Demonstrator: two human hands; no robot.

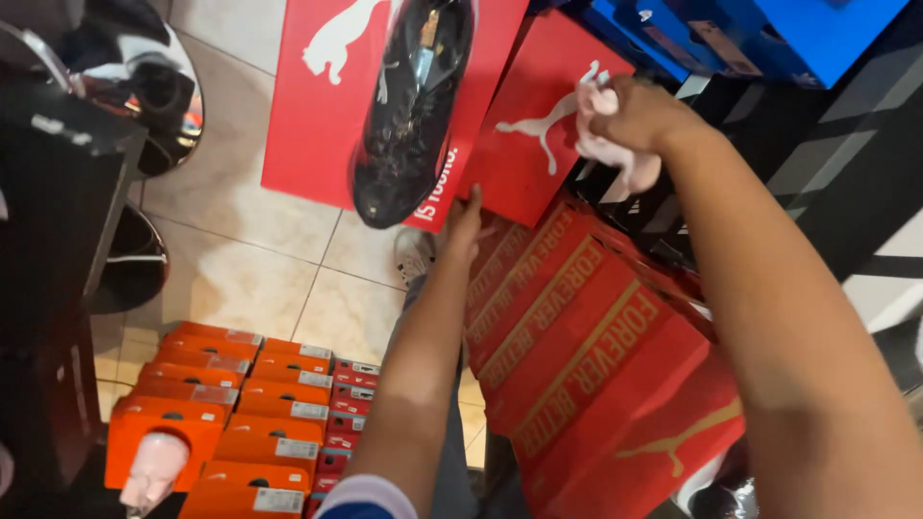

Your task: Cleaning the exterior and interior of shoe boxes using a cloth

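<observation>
head view, near to far: orange shoe boxes (226, 423) stacked at lower left on the tiled floor (250, 250). red shoe boxes (586, 365) lean in a row under both forearms. left hand (464, 223) reaches up, fingertips touching the heel of a black shoe (413, 106); whether it grips, i cannot tell. the shoe lies on a red box lid (317, 115). right hand (635, 113) is clenched on crumpled white paper (615, 149), beside blue boxes (750, 34).
</observation>
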